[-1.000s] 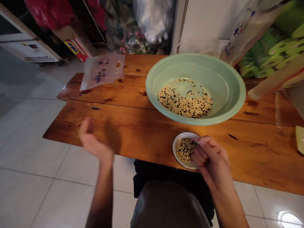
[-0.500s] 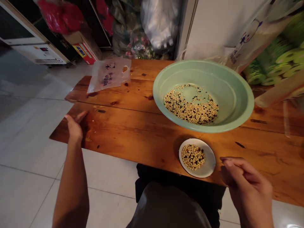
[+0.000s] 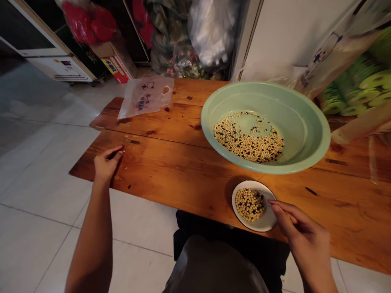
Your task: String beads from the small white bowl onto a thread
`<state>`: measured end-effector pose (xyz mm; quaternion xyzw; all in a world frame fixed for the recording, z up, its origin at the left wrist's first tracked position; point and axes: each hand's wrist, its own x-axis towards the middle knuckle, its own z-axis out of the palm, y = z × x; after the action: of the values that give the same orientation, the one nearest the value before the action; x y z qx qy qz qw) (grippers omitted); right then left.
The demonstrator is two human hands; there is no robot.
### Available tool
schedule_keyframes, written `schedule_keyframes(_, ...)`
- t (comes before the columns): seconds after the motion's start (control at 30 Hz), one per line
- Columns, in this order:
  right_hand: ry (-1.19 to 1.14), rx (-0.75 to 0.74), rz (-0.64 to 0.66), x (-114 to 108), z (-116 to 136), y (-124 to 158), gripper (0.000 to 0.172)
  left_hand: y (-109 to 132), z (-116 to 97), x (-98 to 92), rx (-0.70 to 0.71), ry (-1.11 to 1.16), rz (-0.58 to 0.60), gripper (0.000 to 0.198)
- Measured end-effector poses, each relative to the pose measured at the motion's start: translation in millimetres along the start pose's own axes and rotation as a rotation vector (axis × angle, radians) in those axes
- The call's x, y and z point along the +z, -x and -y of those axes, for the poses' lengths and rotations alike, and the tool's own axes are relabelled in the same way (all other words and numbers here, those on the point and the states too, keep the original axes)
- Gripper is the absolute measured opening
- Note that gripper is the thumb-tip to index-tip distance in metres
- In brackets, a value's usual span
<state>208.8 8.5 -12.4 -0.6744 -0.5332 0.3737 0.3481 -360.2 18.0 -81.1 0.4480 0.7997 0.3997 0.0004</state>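
And here's the kit: grey top at six o'clock, black trousers above it, bare left forearm at seven, bare right forearm at five!

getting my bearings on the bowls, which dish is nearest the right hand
The small white plate, right by the right hand; the large pale green basin sits farther away.

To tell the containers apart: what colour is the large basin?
The basin is pale green, best seen in the head view.

Cluttered home room, white floor tiles, plank table, plastic bags piled behind
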Motion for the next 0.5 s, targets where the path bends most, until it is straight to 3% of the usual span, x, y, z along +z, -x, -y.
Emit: schedule_keyframes(0.5,-0.067,0.063,0.010,2.3,-1.2,1.8,0.028,2.0,-4.3,6.1,0.118,-0.134,0.010,0.022)
